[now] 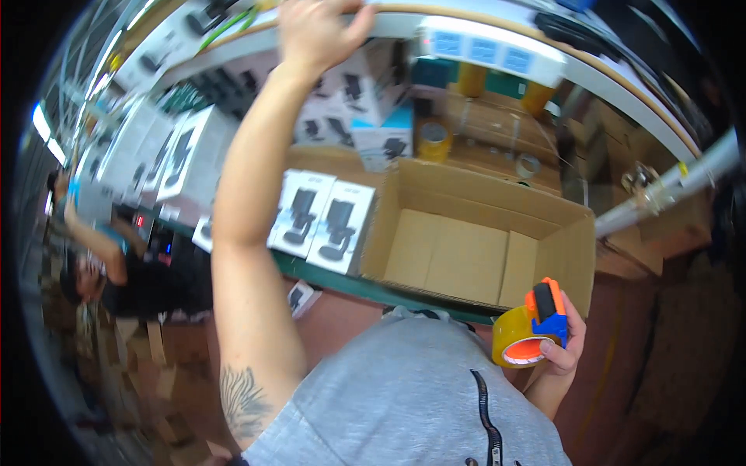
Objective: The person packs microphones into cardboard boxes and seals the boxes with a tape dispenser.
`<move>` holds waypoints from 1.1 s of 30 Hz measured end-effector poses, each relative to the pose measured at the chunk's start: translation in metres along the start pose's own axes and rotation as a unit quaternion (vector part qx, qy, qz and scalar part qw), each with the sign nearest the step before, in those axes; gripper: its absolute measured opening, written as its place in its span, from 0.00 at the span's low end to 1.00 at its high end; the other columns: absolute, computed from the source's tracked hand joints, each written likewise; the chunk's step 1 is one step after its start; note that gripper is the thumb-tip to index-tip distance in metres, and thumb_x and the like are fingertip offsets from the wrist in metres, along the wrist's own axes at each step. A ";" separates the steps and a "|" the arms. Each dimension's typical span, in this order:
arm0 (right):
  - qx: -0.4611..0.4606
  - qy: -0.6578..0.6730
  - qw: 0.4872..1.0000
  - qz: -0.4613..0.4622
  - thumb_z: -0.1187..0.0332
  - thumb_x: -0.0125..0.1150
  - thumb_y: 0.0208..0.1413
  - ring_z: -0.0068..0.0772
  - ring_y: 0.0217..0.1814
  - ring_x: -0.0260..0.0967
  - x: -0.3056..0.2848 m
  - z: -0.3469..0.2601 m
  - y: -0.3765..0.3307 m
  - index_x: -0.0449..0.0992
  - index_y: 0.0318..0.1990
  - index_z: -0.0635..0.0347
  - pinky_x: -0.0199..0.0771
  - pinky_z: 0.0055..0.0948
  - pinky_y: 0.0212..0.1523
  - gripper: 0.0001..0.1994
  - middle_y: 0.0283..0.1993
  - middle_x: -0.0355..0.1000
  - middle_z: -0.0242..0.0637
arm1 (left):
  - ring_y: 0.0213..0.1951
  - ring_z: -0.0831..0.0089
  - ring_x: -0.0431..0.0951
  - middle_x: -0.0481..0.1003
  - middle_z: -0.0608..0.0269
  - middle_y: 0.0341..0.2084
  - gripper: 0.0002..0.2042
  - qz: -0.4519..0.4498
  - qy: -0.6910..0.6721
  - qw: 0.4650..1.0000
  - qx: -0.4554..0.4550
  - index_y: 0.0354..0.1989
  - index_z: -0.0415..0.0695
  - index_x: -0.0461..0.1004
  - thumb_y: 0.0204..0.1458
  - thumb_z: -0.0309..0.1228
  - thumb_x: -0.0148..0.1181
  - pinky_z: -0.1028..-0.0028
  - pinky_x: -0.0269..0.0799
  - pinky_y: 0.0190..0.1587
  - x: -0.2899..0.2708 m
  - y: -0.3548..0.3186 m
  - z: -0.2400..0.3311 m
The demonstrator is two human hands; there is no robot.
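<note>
Fingers (556,356) of the right hand (572,343) closed round a handheld tape dispenser (549,308), orange and blue, black grip piece on top, loaded with a roll of amber packing tape (509,330). Thumb at the roll's near side. Dispenser sits by the near right corner of an open cardboard carton (482,202); can't tell if they touch.

Left hand (317,35) is up at the wood-edged shelf (408,9), arm raised, motion-blurred. Thumb stands apart; other fingers run off the top of the view, so can't tell how far open or whether they hold anything.

Carton is on the green-edged bench (373,293), inner bottom visible. White product boxes (336,225) with black device pictures just left of it. Loose amber tape roll (434,142) behind it. Co-worker (159,276) far left, arm raised.
</note>
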State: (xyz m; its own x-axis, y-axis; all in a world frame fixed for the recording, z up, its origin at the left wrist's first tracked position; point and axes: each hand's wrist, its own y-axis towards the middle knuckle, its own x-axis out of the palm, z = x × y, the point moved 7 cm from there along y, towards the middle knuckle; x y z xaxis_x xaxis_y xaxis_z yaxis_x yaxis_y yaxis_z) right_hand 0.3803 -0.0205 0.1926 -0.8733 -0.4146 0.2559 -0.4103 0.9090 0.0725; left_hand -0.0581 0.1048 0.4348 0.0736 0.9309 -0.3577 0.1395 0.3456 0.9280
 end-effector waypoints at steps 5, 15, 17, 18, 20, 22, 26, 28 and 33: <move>-0.003 -0.014 1.000 0.000 0.65 0.67 0.36 0.44 0.60 0.69 0.004 -0.009 0.000 0.58 0.65 0.75 0.67 0.38 0.62 0.45 0.61 0.67 0.53 | 0.39 0.52 0.80 0.80 0.49 0.29 0.14 -0.079 -0.005 0.975 -0.209 0.26 0.43 0.83 0.49 0.42 0.59 0.59 0.72 0.47 0.032 0.030 -0.018; 0.020 -0.020 0.997 -0.071 0.69 0.67 0.36 0.48 0.63 0.67 0.012 -0.006 0.018 0.57 0.67 0.72 0.64 0.42 0.65 0.45 0.63 0.64 0.56 | 0.36 0.55 0.77 0.77 0.55 0.25 0.03 0.118 0.008 0.991 -0.069 0.25 0.45 0.79 0.43 0.30 0.63 0.60 0.70 0.45 -0.002 0.009 -0.008; 0.019 -0.029 0.995 -0.088 0.68 0.67 0.36 0.44 0.63 0.67 0.018 -0.009 0.021 0.58 0.67 0.72 0.65 0.39 0.64 0.44 0.62 0.65 0.54 | 0.35 0.55 0.77 0.77 0.56 0.24 0.02 0.186 0.038 0.982 0.010 0.24 0.45 0.78 0.42 0.28 0.62 0.61 0.70 0.42 -0.015 -0.003 -0.011; 0.030 -0.050 0.997 -0.058 0.65 0.68 0.36 0.42 0.61 0.68 0.010 -0.009 0.019 0.57 0.66 0.72 0.65 0.37 0.63 0.46 0.61 0.67 0.51 | 0.33 0.54 0.77 0.77 0.54 0.24 0.02 -0.046 -0.031 0.969 -0.242 0.25 0.43 0.77 0.45 0.27 0.60 0.61 0.71 0.40 -0.012 0.014 -0.004; 0.041 -0.066 0.995 -0.060 0.62 0.69 0.35 0.39 0.59 0.69 0.010 -0.005 0.020 0.57 0.66 0.73 0.65 0.34 0.62 0.48 0.59 0.68 0.48 | 0.32 0.53 0.77 0.77 0.52 0.25 0.03 0.052 -0.015 0.990 -0.133 0.28 0.43 0.77 0.46 0.27 0.60 0.60 0.71 0.38 -0.020 -0.019 -0.019; 0.040 -0.027 0.992 -0.116 0.67 0.66 0.37 0.43 0.62 0.68 0.014 -0.004 0.026 0.58 0.66 0.72 0.65 0.37 0.63 0.44 0.62 0.66 0.52 | 0.31 0.51 0.76 0.76 0.49 0.27 0.07 0.107 -0.059 0.992 0.003 0.36 0.42 0.76 0.49 0.27 0.59 0.59 0.72 0.33 -0.038 -0.050 -0.016; 0.049 -0.071 0.994 -0.069 0.63 0.67 0.37 0.41 0.60 0.67 0.015 -0.010 0.023 0.57 0.67 0.71 0.65 0.37 0.61 0.45 0.61 0.66 0.49 | 0.34 0.54 0.78 0.77 0.53 0.29 0.07 -0.035 -0.021 0.988 -0.152 0.36 0.47 0.78 0.47 0.28 0.60 0.60 0.73 0.39 -0.022 -0.164 -0.024; 0.049 -0.108 0.993 -0.021 0.61 0.67 0.38 0.42 0.60 0.66 -0.003 -0.012 0.008 0.56 0.67 0.70 0.64 0.37 0.60 0.46 0.61 0.66 0.48 | 0.34 0.53 0.77 0.74 0.53 0.31 0.09 -0.045 -0.044 0.969 -0.239 0.34 0.47 0.79 0.44 0.23 0.57 0.57 0.74 0.39 -0.061 -0.237 -0.005; 0.084 -0.125 0.963 -0.222 0.67 0.67 0.46 0.50 0.75 0.46 0.032 -0.034 0.052 0.47 0.69 0.78 0.38 0.45 0.74 0.46 0.71 0.51 0.56 | 0.29 0.74 0.79 0.81 0.60 0.28 0.08 0.084 -0.101 0.725 -0.677 0.38 0.41 0.82 0.51 0.27 0.62 0.73 0.75 0.35 -0.215 -0.481 0.027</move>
State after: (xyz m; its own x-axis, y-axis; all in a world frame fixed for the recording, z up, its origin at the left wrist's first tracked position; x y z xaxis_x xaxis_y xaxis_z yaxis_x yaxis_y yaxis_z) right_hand 0.3403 0.0148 0.2372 -0.6285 -0.7778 -0.0066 -0.7769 0.6282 -0.0417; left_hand -0.1144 -0.2649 0.0629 0.1392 0.9842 -0.1092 -0.9740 0.1560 0.1642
